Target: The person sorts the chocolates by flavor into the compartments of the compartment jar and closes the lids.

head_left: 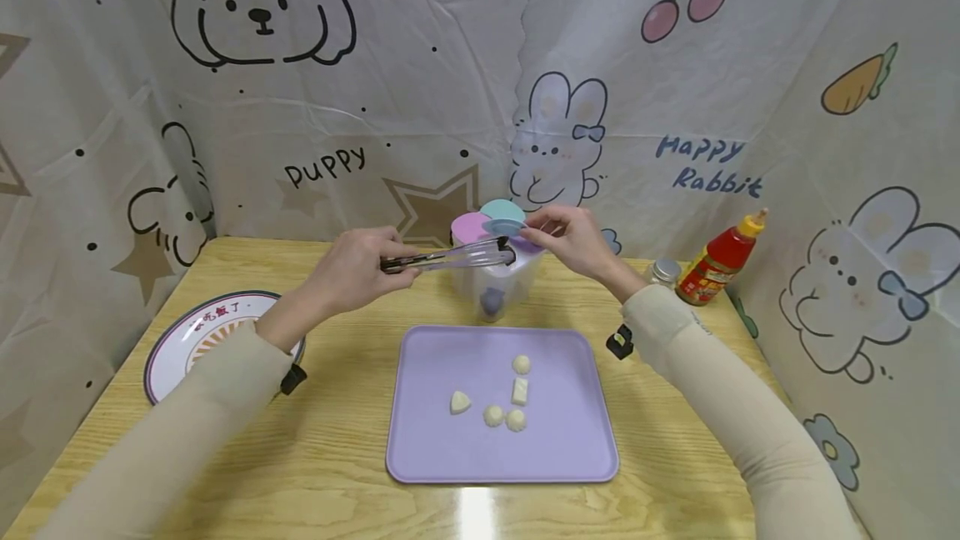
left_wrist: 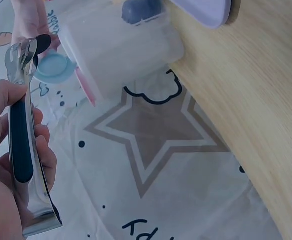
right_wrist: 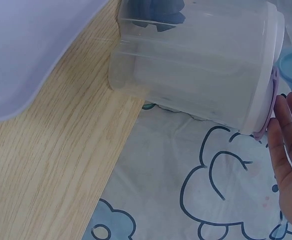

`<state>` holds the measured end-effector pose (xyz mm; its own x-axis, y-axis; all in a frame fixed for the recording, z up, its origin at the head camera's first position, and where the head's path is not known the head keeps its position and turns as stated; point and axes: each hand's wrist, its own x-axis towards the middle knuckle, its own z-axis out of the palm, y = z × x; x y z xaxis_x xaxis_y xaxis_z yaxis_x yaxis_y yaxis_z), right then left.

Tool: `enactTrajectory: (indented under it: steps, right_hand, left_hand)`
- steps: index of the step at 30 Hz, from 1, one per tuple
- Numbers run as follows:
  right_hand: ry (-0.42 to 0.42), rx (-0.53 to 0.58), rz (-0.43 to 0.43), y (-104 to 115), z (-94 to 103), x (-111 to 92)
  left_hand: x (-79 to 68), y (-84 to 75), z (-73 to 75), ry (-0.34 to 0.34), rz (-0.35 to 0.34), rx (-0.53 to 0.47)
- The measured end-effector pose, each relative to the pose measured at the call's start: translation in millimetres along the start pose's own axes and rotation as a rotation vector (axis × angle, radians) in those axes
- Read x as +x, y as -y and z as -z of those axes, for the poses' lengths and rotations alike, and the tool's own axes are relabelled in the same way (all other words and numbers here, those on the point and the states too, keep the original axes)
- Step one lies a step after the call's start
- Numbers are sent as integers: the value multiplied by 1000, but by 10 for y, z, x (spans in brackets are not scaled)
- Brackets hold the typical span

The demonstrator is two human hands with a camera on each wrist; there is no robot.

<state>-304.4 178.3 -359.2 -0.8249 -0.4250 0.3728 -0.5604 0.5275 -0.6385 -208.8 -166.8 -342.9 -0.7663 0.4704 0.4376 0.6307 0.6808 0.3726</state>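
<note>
Patterned cloth point(head_left: 420, 90) is backing a table point(head_left: 337, 407); at the tray's point(head_left: 427, 357) twelve o'clock, a container point(head_left: 517, 286) is standing. At its nine, the left hand point(head_left: 360, 269) is gripping tongs point(left_wrist: 22, 140), any load indistinguishable; at three, the right hand point(head_left: 573, 238) is pinching a blue lid point(left_wrist: 55, 67), apparently clearing access.

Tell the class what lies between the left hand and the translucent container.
In the head view, metal tongs, gripped by the left hand, span that stretch; their far ends overlap the translucent container there.
</note>
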Motion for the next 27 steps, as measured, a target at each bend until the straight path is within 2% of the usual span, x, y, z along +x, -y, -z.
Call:
enactTrajectory:
  steps: [10, 16, 22, 27]
  right_hand:
    - [0, -10, 1, 6, -6, 4]
    - [1, -11, -2, 8, -4, 4]
    - [2, -7, -6, 11, -3, 3]
    - [0, -7, -7, 9, -1, 2]
  left_hand:
    - [115, 65, 1, 88, 118, 26]
    - [140, 90, -28, 126, 152, 38]
    - [133, 103, -44, 128, 181, 22]
    - [70, 94, -17, 114, 170, 28]
